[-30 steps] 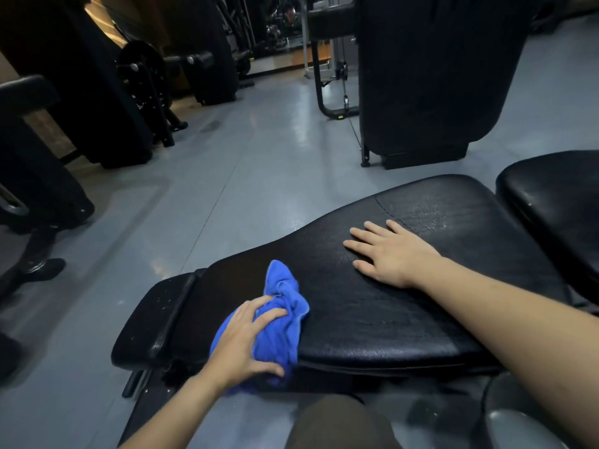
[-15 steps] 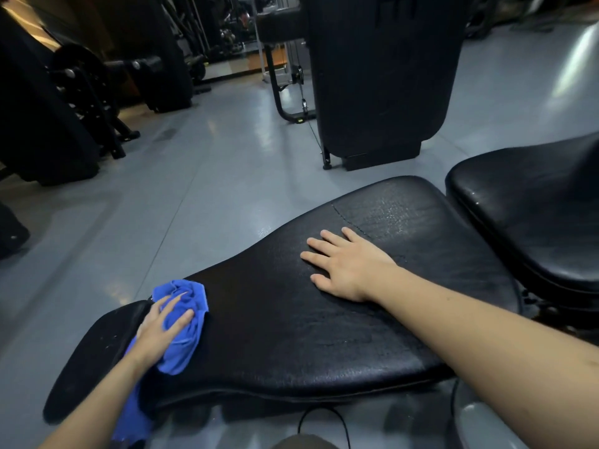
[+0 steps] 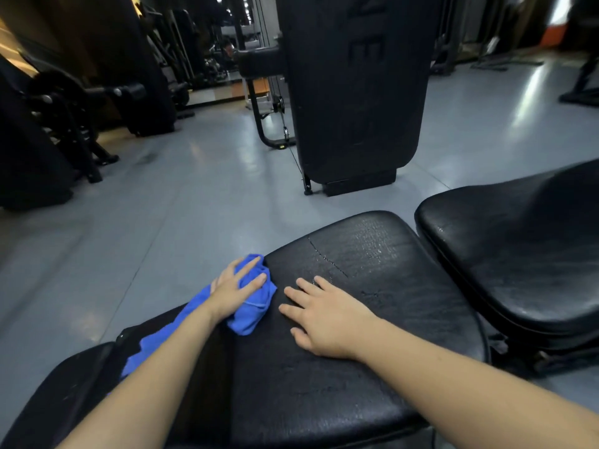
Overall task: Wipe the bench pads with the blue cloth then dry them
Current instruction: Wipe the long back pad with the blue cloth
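A long black bench pad (image 3: 372,377) with cracked, damp-looking vinyl runs from the lower left toward the centre. My left hand (image 3: 235,288) presses the bunched blue cloth (image 3: 254,307) onto the pad's far left edge, and the cloth's tail trails back under my forearm. My right hand (image 3: 324,314) lies flat on the pad just right of the cloth, fingers spread, holding nothing. A second black pad (image 3: 518,254) sits to the right across a narrow gap. A small black end pad (image 3: 61,393) shows at the lower left.
Grey gym floor (image 3: 194,205) stretches ahead and to the left. A tall black machine housing (image 3: 353,92) with a cable and tube frame stands straight ahead beyond the bench. More dark gym machines (image 3: 64,108) line the left side.
My left hand has slid the blue cloth along the pad's far edge, from the low end up close to my right hand. My right hand stayed planted on the pad; the view shifted.
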A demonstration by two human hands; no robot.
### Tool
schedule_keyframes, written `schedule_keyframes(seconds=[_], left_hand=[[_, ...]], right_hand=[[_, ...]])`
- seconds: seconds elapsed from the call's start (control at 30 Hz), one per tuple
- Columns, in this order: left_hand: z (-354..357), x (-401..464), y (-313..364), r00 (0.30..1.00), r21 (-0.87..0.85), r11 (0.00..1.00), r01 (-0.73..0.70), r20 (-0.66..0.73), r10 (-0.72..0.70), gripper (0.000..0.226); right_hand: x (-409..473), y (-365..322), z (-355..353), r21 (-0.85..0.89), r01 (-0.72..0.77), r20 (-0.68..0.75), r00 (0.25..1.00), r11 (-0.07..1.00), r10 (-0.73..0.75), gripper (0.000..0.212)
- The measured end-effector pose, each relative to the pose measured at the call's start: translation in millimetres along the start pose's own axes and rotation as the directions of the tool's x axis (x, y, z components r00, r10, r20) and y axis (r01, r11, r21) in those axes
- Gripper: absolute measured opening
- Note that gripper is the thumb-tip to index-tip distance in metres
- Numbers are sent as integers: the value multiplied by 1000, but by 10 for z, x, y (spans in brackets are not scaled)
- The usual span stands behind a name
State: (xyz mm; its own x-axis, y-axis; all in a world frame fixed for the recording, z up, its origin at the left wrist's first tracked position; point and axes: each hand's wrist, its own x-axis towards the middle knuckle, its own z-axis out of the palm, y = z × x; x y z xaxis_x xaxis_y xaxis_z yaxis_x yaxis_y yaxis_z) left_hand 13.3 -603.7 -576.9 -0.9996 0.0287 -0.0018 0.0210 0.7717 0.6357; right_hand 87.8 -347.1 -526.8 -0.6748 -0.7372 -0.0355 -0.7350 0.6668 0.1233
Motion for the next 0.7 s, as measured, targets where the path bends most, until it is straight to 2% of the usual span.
schedule_keyframes(seconds=[0.13, 0.27, 0.33, 0.53, 0.7], left_hand=[[253, 246, 889, 985, 49, 990, -129, 124, 122, 70], [378, 422, 1471, 940, 108, 964, -244, 270, 207, 60], [410, 478, 1594, 928, 130, 954, -272, 300, 224, 60], [383, 460, 1360, 949, -5, 967, -254, 194, 250, 48], [132, 328, 693, 975, -22, 988, -150, 160, 152, 46]], right_hand=[[-160, -64, 12, 2, -9, -56, 998, 1000, 9, 72], [-219, -117, 16, -32, -23, -81, 997, 999, 21, 63], [-224, -134, 13, -45, -24, -86, 996, 999, 20, 58], [-244, -119, -2, -39, -27, -82, 996, 999, 23, 52], [-250, -136, -2, -32, -56, -107, 993, 998, 52, 51]])
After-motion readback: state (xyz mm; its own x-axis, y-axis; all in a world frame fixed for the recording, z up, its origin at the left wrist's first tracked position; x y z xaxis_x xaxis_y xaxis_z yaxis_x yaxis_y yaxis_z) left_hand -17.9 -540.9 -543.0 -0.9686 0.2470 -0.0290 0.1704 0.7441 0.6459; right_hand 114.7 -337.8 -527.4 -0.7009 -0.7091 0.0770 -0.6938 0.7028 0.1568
